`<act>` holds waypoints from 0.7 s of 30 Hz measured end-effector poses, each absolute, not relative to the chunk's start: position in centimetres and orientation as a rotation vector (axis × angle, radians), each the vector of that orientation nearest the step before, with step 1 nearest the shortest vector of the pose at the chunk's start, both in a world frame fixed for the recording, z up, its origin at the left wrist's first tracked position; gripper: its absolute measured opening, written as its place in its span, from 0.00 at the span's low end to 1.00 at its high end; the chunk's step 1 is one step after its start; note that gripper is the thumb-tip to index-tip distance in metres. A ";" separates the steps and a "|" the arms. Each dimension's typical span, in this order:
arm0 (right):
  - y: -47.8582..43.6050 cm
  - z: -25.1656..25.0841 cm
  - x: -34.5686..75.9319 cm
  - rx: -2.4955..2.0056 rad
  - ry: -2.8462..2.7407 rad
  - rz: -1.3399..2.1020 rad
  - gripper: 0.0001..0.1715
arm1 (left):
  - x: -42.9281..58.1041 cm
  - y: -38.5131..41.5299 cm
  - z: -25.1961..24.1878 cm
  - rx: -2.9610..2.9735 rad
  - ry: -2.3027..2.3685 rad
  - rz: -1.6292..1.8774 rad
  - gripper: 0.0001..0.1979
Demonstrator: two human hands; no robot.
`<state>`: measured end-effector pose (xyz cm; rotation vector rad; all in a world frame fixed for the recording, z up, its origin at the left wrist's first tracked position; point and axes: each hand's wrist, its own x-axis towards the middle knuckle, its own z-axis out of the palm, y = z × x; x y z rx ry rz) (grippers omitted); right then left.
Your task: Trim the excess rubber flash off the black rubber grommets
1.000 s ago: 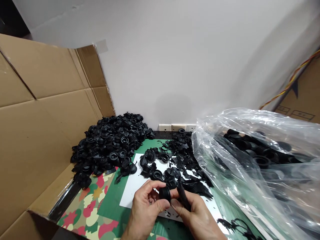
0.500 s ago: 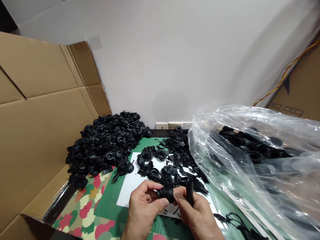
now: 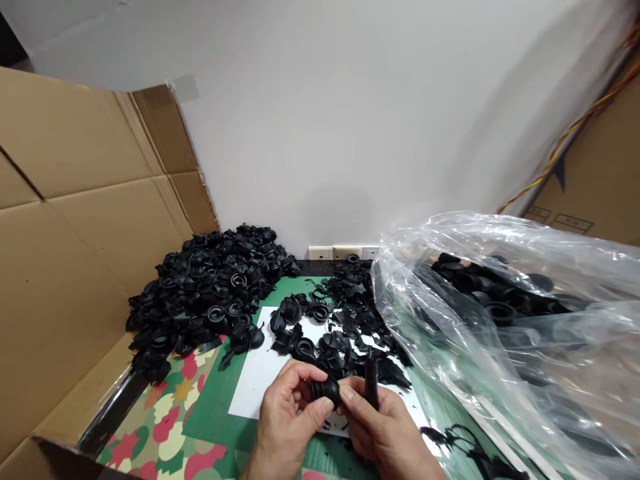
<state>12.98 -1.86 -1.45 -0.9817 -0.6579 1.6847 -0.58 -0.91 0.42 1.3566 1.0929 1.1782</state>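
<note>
My left hand (image 3: pixel 287 417) is closed round a black ribbed rubber bellows (image 3: pixel 325 392), thumb in front and fingers behind. From the other side my right hand (image 3: pixel 383 423) presses its thumb and forefinger at the right edge of the bellows. A dark slim tool (image 3: pixel 371 380) stands nearly upright in my right hand; its far end below the fist is hard to make out. Both hands are above the near edge of a white sheet (image 3: pixel 250 381). Just beyond them lie several more black bellows (image 3: pixel 305 347) with ragged flaps of rubber.
A large heap of black rubber parts (image 3: pixel 210 287) is piled at left against a cardboard box (image 3: pixel 90 147). Trimmed scraps (image 3: pixel 350 293) spread behind the hands. At right, a clear plastic bag (image 3: pixel 425 333) holds more black parts. Wall sockets (image 3: pixel 345 253) sit behind the green board (image 3: pixel 215 400).
The whole view has shifted slightly left. The bellows has turned a little between my hands, and the dark tool stands somewhat more upright. Both hands keep their hold.
</note>
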 end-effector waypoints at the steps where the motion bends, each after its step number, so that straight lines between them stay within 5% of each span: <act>1: -1.8 -1.4 13.0 -0.976 -0.661 1.692 0.27 | -0.5 -0.9 0.3 1.327 1.087 1.182 0.08; 15: -2.6 0.8 18.4 -1.330 -1.128 0.974 0.32 | -0.2 -0.6 1.1 1.424 1.197 1.198 0.08; 21: -2.8 0.9 18.5 -1.286 -1.005 1.225 0.38 | -0.2 -0.7 0.8 1.414 1.200 1.178 0.08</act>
